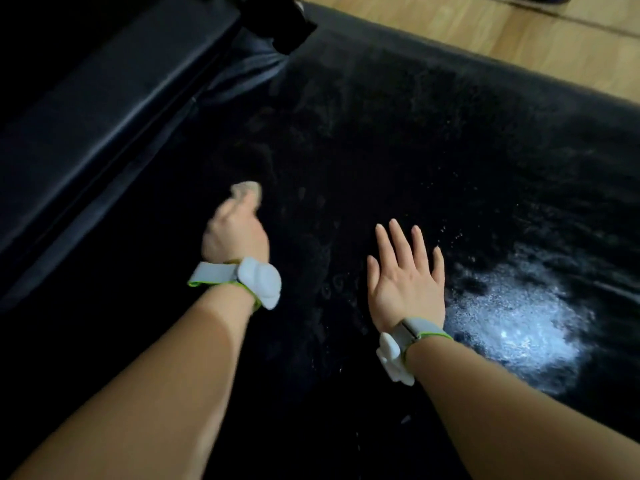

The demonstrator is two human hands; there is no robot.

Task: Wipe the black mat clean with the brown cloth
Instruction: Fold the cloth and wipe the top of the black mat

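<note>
The wide black glossy mat (398, 161) fills nearly the whole view, streaked with faint smears and scattered specks. On it, left of the mat's middle, the left hand (235, 235) is curled into a fist round the small crumpled brown cloth (246, 192); a wad of it pokes out past the knuckles and sits down against the mat surface. That hand is blurred, so the exact finger placement cannot be made out. To the right, near the mat's middle, the right hand (405, 282) lies flat, palm down, fingers straight and slightly spread, holding nothing. Just right of that hand a bright whitish glare patch (519, 323) gleams on the mat. Each wrist carries a white plastic tracker on a grey band with green edging, left (256, 280) and right (398, 355). Along the mat's left edge runs a long dark padded bolster (104, 109). Beyond the mat's far right edge shows pale wooden flooring (485, 29).
</note>
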